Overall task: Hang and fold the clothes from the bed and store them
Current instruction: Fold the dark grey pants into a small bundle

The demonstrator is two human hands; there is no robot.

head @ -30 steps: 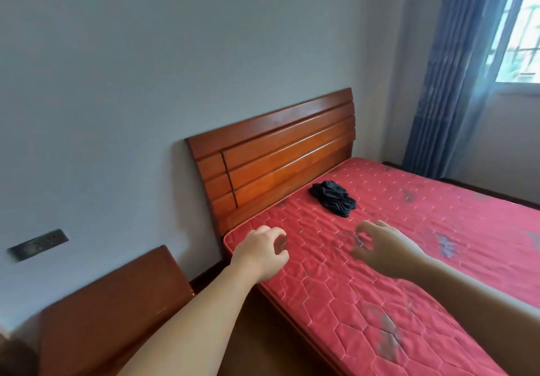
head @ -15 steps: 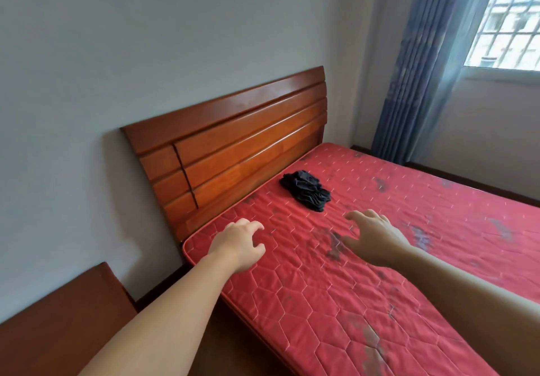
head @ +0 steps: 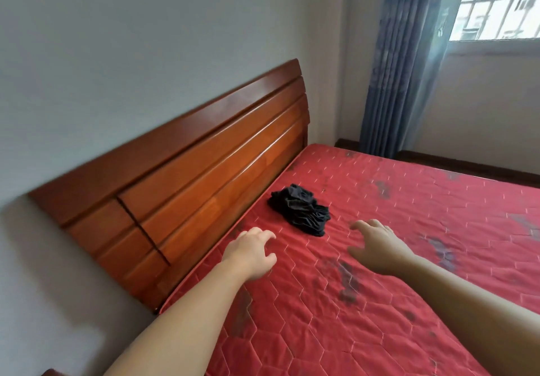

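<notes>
Clothes reduce to one crumpled black garment [head: 301, 213], its kind unclear, beyond both hands near the bed's [head: 380, 332] headboard edge. Left hand [head: 251, 254] and right hand [head: 377, 247] hover with fingers spread, holding nothing.

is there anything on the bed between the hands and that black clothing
Nothing visible. Only bare red mattress lies between the left hand, the right hand and the crumpled black garment by the headboard. Both hands are empty.
</notes>
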